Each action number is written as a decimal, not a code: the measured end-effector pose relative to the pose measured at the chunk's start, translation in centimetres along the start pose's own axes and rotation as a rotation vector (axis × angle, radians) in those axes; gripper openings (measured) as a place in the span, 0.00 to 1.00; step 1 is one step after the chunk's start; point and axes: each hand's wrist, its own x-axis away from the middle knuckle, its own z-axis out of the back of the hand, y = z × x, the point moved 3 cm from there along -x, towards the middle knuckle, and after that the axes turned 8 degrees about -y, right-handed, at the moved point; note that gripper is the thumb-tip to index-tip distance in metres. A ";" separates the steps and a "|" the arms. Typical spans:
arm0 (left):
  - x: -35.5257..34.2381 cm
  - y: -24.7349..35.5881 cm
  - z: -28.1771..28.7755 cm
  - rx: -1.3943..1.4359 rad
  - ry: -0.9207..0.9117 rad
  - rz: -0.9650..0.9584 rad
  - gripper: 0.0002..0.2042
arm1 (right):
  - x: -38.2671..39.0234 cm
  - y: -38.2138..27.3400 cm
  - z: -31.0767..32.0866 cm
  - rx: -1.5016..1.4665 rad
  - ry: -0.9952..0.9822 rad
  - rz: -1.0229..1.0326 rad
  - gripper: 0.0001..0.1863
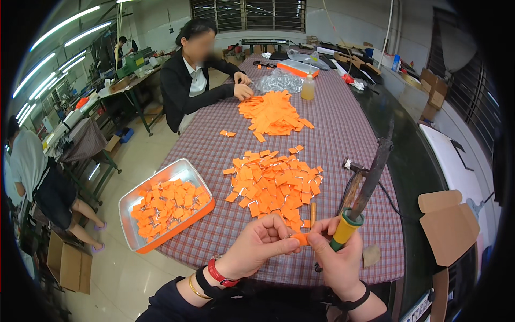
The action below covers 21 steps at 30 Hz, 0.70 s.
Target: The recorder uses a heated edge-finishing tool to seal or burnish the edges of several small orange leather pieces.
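Observation:
Just in front of me, both my hands meet at a small folded orange fabric tab (301,239). My left hand (263,241) pinches its left end between thumb and fingers, where a bit of metal seems to show. With thumb and finger my right hand (335,257) grips the tab's right side. The same hand also holds a soldering iron (347,228) with a yellow and green handle, its dark shaft pointing up and away. Beyond my hands lies a pile of orange tabs with metal rings (273,180). To the left, a white-lined orange tray (127,220) holds more tabs.
A co-worker (196,80) sits at the far left, hands at a heap of orange fabric pieces (273,112). A bottle of yellowish liquid (308,87) stands beside it. A hammer (354,177) and cable lie right, near an open cardboard box (448,225). Checked cloth (198,139) covers the table.

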 end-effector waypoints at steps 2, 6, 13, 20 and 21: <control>0.0 0.4 -0.6 0.025 0.014 -0.002 0.09 | 0.1 0.0 0.1 -0.013 -0.016 -0.015 0.13; 0.2 0.6 -1.0 0.001 0.040 -0.017 0.13 | 0.2 -0.2 0.2 -0.025 -0.010 -0.040 0.13; 0.6 1.3 -1.8 -0.311 0.091 -0.166 0.14 | 0.2 0.1 0.4 -0.004 -0.009 -0.068 0.17; 0.4 1.1 -1.8 -0.312 0.064 -0.016 0.13 | 0.5 0.1 1.1 0.176 0.002 0.045 0.18; 0.3 1.1 -1.7 -0.272 0.040 0.028 0.13 | 0.5 0.1 1.1 0.163 -0.004 0.031 0.18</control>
